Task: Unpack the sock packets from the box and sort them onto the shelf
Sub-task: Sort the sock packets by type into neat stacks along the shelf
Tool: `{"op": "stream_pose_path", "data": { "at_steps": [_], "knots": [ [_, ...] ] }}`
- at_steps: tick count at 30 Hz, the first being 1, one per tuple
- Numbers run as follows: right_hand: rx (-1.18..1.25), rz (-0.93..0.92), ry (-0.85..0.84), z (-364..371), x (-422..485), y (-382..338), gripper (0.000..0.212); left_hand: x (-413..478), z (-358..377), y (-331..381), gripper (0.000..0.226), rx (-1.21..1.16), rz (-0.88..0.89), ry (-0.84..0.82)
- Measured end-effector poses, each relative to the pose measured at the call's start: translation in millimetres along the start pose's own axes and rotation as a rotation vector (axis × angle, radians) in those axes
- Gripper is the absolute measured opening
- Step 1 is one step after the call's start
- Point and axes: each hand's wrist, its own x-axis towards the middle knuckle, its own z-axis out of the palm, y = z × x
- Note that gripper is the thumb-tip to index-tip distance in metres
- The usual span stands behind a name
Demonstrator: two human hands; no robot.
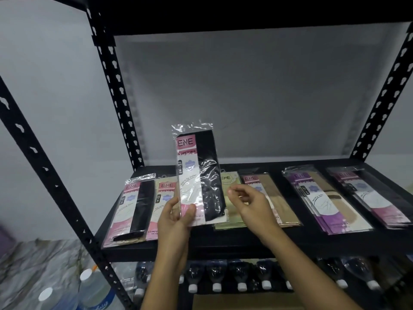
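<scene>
1. You have one view only: the camera on your head, close before the front edge of the shelf (324, 242).
2. It faces forward and slightly down, across the board to the grey wall (223, 86) behind.
3. It sits near enough that your left hand (174, 215) and right hand (252, 206) fill the lower middle; the wide lens splays the uprights (44, 164).

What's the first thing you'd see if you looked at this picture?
The packet of black socks stands out, held upright in the middle by the left hand, the right hand empty beside it. Behind, more packets lie in a row on the black shelf, with a purple stack at the right. Below, white-capped bottles line up.
</scene>
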Motion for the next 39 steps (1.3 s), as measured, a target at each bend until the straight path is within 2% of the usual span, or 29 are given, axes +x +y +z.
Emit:
{"op": "stream_pose_path", "data": {
  "at_steps": [3, 6, 13, 16, 23, 27, 33, 39],
  "knots": [
    [0.170, 0.011, -0.085, -4, -12, -9, 0.011, -8, 21, -7, 0.040, -0.018, 0.007, -0.091],
    [0.285, 0.040, -0.014, -15, -21, -9, 0.016, -15, 40, -20, 0.045, 0.044, 0.014, -0.156],
    [0.251, 0.128, 0.114, -62, -30, 4, 0.017, -25, 71, -37, 0.043, 0.215, 0.055, -0.305],
    [0.241, 0.164, 0.179, -93, -28, 11, 0.016, -27, 82, -44, 0.038, 0.300, 0.073, -0.311],
    [0.069, 0.157, 0.383, -196, -22, 30, 0.016, -28, 105, -62, 0.027, 0.318, 0.069, -0.306],
    [-0.059, 0.212, 0.464, -253, -15, 54, 0.018, -30, 119, -71, 0.028, 0.317, 0.068, -0.312],
    [-0.210, 0.352, 0.516, -324, 10, 83, 0.016, -36, 135, -83, 0.024, 0.331, 0.074, -0.343],
    [-0.446, 0.498, 0.443, -370, 37, 109, 0.023, -33, 132, -84, 0.023, 0.335, 0.090, -0.354]
  ]
}}
